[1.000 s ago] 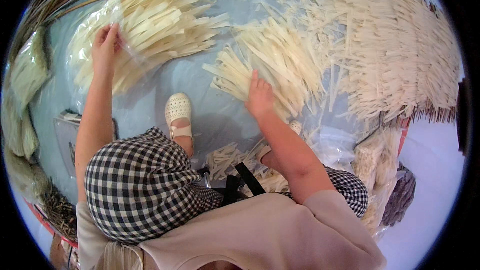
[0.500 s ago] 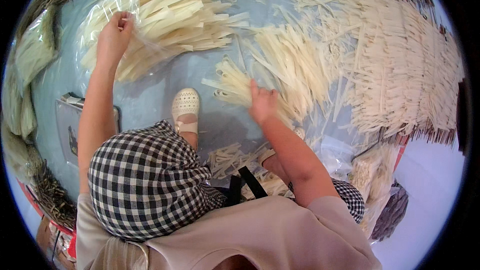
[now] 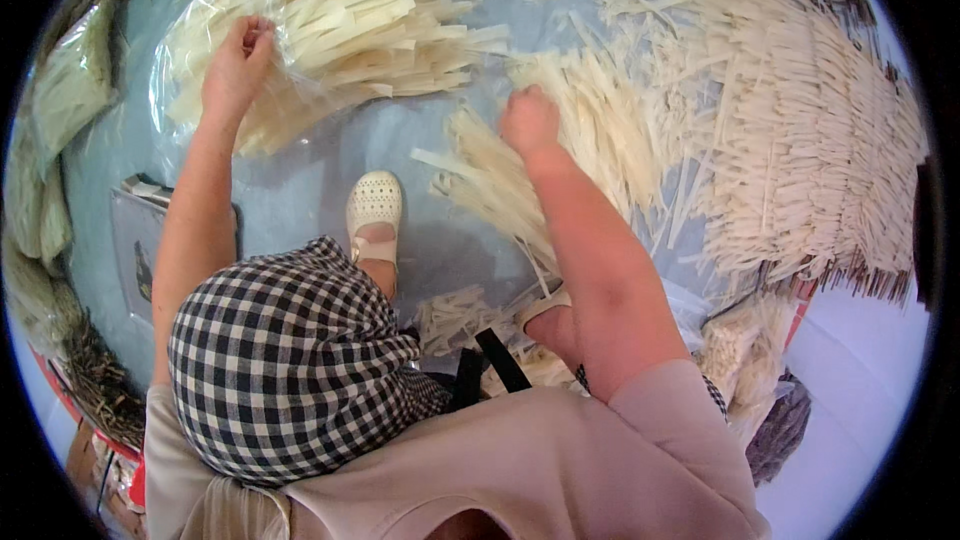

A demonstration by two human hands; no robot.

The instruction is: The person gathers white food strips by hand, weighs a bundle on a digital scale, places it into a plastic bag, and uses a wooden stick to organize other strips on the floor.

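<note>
Underfoot, a pale blue floor (image 3: 300, 190) fills most of the view, and nearly all of it carries pale, cream-coloured strips. Largest is the woven mat of strips (image 3: 800, 140) spreading from one to four o'clock, its fringe ending in dark stubs by a white floor edge. Next in size, at eleven to twelve o'clock, is a clear plastic bag of strips (image 3: 340, 30), lying flat with the strips pointing toward three o'clock. A loose fan of strips (image 3: 580, 150) lies at the centre, just beside the bag and running up against the mat. Greenish bundles (image 3: 50, 140) curve along the rim at nine o'clock. A checked trouser knee (image 3: 290, 360) sits at seven o'clock, with a white perforated shoe (image 3: 375, 210) just above it on the bare floor.

Smaller still, the left hand (image 3: 238, 65) at eleven o'clock has its grip pinched closed on the edge of the plastic bag. The right hand (image 3: 528, 120), just right of centre, is curled down onto the loose fan, knuckles up; whether its grip actually grasps any strips cannot be told.
</note>
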